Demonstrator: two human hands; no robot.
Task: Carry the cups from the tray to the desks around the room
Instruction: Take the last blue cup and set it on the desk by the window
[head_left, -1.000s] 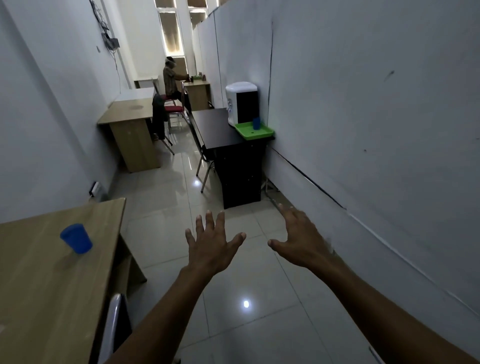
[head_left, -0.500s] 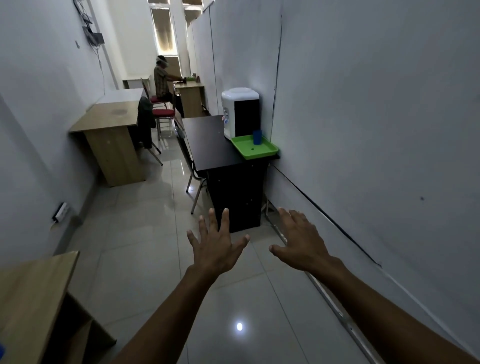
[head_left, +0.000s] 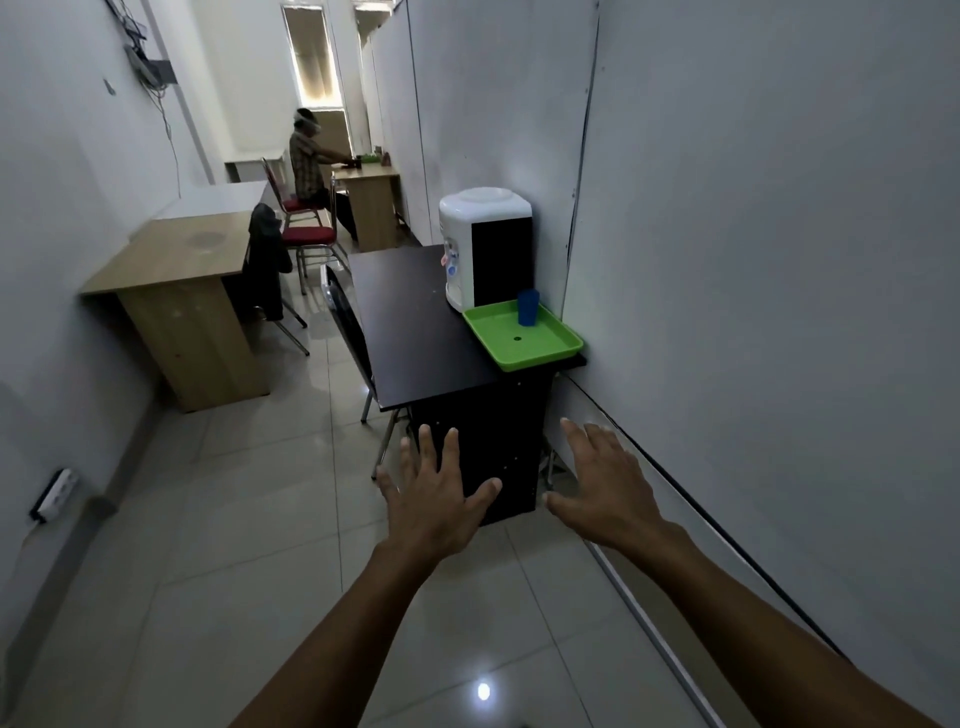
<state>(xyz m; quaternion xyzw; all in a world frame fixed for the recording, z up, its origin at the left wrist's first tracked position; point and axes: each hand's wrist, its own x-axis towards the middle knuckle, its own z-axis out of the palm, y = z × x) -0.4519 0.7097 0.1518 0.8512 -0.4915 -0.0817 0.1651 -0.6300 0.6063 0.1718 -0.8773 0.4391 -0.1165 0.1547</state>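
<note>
Left hand (head_left: 434, 499) out over the tiled floor (head_left: 249, 561), fingers (head_left: 427, 449) straight and spread, holding nothing, touching nothing. Right hand (head_left: 602, 480) beside it, apart, fingers (head_left: 576, 441) straight and loosely fanned, likewise bare. Beyond both, the black table (head_left: 410, 322) against the right-hand wall; green tray (head_left: 540, 351) at its near right corner, slightly overhanging the near edge. One blue cup (head_left: 528, 306) upright at the tray's far edge, just beside the white water dispenser (head_left: 480, 244). Open floor left of the table, toward a wooden table (head_left: 176, 254).

White walls (head_left: 779, 208), glossy tiled floor (head_left: 249, 597), dim corridor
</note>
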